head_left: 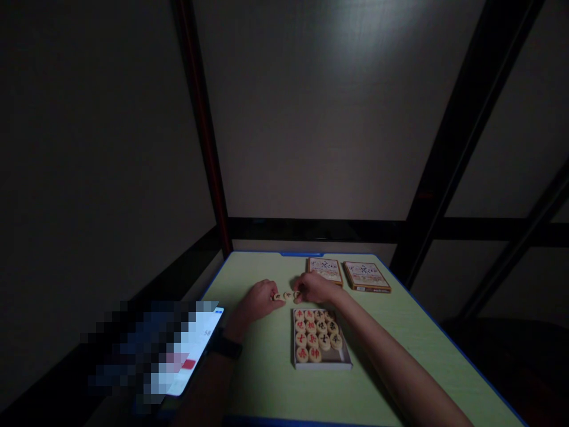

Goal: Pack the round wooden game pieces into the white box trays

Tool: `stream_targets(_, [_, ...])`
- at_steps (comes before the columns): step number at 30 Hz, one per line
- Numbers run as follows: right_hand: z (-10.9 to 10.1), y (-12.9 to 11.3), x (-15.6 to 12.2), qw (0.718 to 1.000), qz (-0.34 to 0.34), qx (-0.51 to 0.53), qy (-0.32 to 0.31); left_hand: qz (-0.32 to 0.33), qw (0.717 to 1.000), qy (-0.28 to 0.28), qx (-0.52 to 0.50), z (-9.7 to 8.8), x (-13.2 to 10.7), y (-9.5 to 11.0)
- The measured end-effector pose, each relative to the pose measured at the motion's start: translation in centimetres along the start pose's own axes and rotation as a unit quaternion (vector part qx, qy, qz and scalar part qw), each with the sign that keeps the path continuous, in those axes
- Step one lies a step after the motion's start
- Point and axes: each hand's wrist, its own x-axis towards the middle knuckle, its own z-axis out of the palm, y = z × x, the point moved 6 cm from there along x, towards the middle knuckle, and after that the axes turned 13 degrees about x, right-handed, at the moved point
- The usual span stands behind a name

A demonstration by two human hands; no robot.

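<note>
My left hand pinches a round Chinese chess piece between thumb and fingers, above the green table. My right hand closes on another piece a little to the right. Between the two hands a third piece sits in the same row; what holds it up, if anything, cannot be made out. Just nearer than the hands lies an open white box with stacked rows of pieces, red characters on the left and black ones on the right. A gap shows in its near right corner.
Two flat printed boxes lie at the back right, one behind my right hand and another beside it. A lit phone or tablet, partly pixelated, is at the left edge. The table has a blue rim; walls stand behind it.
</note>
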Motion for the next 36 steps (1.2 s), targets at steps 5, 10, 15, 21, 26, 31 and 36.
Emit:
stream_targets(5, [0.0,-0.4,-0.1,1.000,-0.001,-0.002,0.010,0.007,1.000,0.007,0.012,0.0,-0.2,0.4])
stream_targets(10, [0.0,-0.4,-0.2,1.000,-0.003,0.003,0.004,0.011,1.000,0.009,0.013,-0.5,-0.4,0.9])
stream_targets(15, [0.0,-0.3,-0.2,1.000,-0.005,0.010,-0.003,0.007,1.000,-0.011,0.024,-0.2,-0.2,0.5])
stream_targets(21, [0.0,0.0,-0.1,1.000,0.009,0.010,0.005,0.011,1.000,0.000,0.025,0.1,0.0,0.2])
stream_targets(26, [0.0,-0.1,-0.1,1.000,0.010,0.016,0.009,0.016,0.999,0.007,0.028,-0.2,-0.1,0.4])
stream_targets(31, [-0.1,-1.1,-0.2,0.999,0.003,0.021,0.032,-0.007,0.999,0.007,0.052,-0.6,-0.1,0.3])
stream_targets(36, [-0.2,-1.5,-0.4,0.999,0.000,0.012,0.045,-0.014,0.998,0.012,0.067,-0.6,-0.1,0.1])
